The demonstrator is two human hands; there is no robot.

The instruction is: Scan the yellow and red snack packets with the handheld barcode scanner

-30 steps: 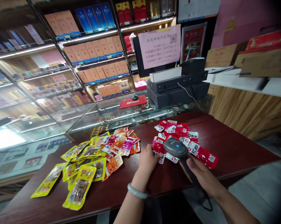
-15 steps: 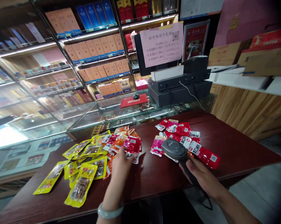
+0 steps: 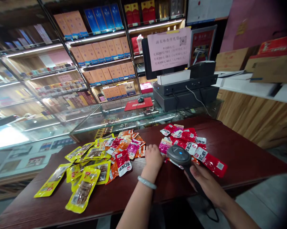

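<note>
My right hand [image 3: 204, 179] is wrapped around the handle of a dark grey barcode scanner [image 3: 179, 155]. A small blue light shows on the scanner's head, which covers part of a pile of red snack packets [image 3: 187, 135]. My left hand [image 3: 154, 157], with a pale bangle on its wrist, is low over the table beside the pink packet [image 3: 164, 145]. Its fingers are bent and the thumb stands apart, with no packet visible in it. To its left, a red-and-white packet [image 3: 123, 162] lies on orange packets [image 3: 113, 171], near a purple packet [image 3: 134, 148].
Several yellow snack packets [image 3: 83, 187] are spread across the left of the dark red table [image 3: 134, 197]. Behind it are a glass counter [image 3: 119, 119], a mouse on a red pad [image 3: 147, 102] and a cash drawer [image 3: 186, 97]. The scanner's cable [image 3: 213, 216] hangs near the front edge.
My left hand has let go of the red-and-white packet, which now rests on the left pile, and moved right toward the other pile. The scanner's blue light has come on.
</note>
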